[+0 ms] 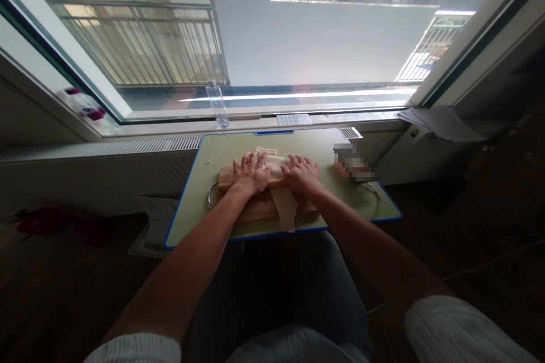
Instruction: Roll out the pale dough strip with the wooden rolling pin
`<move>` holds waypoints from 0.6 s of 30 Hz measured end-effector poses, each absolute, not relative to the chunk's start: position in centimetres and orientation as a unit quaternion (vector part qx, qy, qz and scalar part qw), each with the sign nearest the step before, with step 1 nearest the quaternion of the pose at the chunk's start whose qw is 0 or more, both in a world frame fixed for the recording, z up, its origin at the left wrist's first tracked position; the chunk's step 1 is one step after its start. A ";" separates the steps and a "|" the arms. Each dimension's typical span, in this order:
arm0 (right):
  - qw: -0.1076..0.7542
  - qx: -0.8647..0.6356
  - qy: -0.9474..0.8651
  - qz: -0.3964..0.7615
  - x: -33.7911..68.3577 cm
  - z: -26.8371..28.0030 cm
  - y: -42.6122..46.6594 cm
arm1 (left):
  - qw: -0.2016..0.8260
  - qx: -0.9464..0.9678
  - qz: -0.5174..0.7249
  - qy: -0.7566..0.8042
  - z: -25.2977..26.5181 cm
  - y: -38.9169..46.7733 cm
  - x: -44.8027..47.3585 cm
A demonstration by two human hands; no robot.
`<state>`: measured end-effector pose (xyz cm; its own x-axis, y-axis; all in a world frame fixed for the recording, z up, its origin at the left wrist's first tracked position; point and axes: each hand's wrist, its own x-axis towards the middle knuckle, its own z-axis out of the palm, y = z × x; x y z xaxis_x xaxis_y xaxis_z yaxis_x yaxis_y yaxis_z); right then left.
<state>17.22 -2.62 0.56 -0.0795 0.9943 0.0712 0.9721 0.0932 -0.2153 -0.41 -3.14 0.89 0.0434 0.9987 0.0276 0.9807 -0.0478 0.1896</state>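
Note:
A wooden board with a metal handle at its left end lies on a small green table. Across its far side is a lighter wooden piece, mostly covered by my hands. A pale, thin sheet that looks like dough hangs over the board's near edge, and more of the pale sheet shows between my hands. My left hand lies flat over the light wood and sheet, fingers spread. Beside it, my right hand presses down, fingers stretched forward. What lies beneath both palms is hidden.
A blurred-out object sits at the table's right side. Small pale crumbs lie at the left. Beyond the table, a clear bottle stands on the windowsill, and papers rest at the right. A radiator runs below the window.

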 end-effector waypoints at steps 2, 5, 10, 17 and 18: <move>0.096 -0.668 -0.735 0.067 17.2 0.7 -1.6 | 0.068 0.720 0.076 0.686 0.9 -2.0 -0.6; 0.101 -0.665 -0.734 0.091 17.1 1.0 -0.1 | 0.070 0.720 0.078 0.686 0.8 -0.4 -0.9; 0.105 -0.672 -0.722 0.124 16.8 1.2 2.3 | 0.059 0.721 0.091 0.684 0.7 1.6 -1.1; 0.119 -0.670 -0.720 0.132 16.6 0.9 3.7 | 0.037 0.720 0.115 0.683 0.8 2.4 -1.2; 0.116 -0.671 -0.721 0.132 16.6 0.9 3.7 | 0.034 0.720 0.113 0.684 0.7 2.3 -1.2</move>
